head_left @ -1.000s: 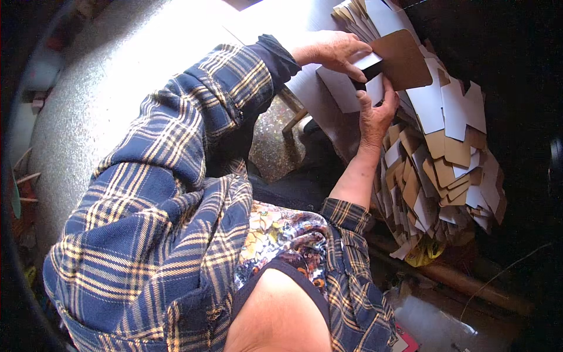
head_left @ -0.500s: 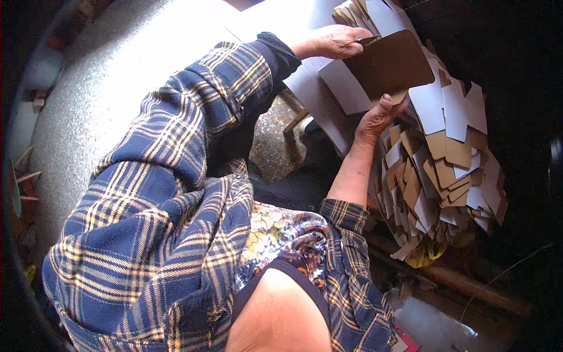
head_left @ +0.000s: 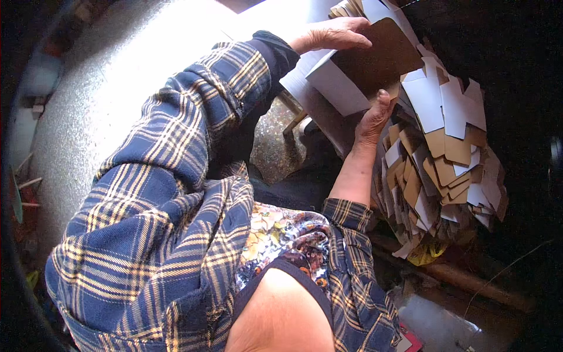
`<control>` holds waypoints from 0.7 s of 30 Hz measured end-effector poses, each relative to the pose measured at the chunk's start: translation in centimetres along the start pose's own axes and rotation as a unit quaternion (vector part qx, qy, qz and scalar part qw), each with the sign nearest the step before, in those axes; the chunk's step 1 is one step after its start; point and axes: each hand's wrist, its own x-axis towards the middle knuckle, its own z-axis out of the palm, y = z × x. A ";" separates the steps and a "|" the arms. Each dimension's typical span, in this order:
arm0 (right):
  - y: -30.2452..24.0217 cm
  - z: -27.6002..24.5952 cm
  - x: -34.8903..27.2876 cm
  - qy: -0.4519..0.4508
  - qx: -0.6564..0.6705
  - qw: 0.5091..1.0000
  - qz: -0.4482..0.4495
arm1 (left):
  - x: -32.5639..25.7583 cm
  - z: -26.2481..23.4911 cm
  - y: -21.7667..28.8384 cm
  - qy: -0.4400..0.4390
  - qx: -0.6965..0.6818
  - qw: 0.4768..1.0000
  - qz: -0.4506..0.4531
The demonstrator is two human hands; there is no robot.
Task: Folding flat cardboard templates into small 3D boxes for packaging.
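Note:
A flat cardboard piece (head_left: 384, 56), brown on its upper face with a white flap (head_left: 337, 88) bent at its left, is tilted over the table. My right hand (head_left: 373, 117) grips its near edge, thumb up and the other fingers mostly hidden behind it. My left hand (head_left: 343, 34) lies at its upper left edge with fingers stretched out and apart from the thumb. Whether those fingertips touch the board I cannot tell. To the right of my right hand is a large pile of cut cardboard blanks (head_left: 451, 146), white on one side and brown on the other.
The pale table (head_left: 299, 76) extends beneath the board. More stacked cardboard (head_left: 347, 8) stands at its far side. A wooden bar (head_left: 292, 122) shows below the table, and a yellow plastic bag (head_left: 428, 252) lies under the pile. Speckled floor (head_left: 70, 135) spreads at the left.
My left hand's fingers have loosened from a pinch at the board's edge and stretched out. The board has shifted slightly left, and its white flap shows more. My right hand has barely moved.

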 end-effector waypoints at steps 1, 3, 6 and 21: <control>0.3 0.0 0.2 -0.008 0.058 0.998 0.035 | 0.0 -0.3 -0.4 0.003 0.002 1.000 0.000; 1.0 0.1 0.2 0.001 0.114 0.992 0.061 | 0.0 -0.8 -1.0 0.026 0.030 0.998 0.039; -0.5 1.6 0.2 -0.006 0.099 0.994 0.044 | -0.1 -1.9 -2.7 0.040 0.034 0.996 0.070; -0.2 1.9 2.5 0.054 -0.157 0.980 -0.107 | -0.6 -1.6 0.7 -0.045 -0.279 0.957 0.071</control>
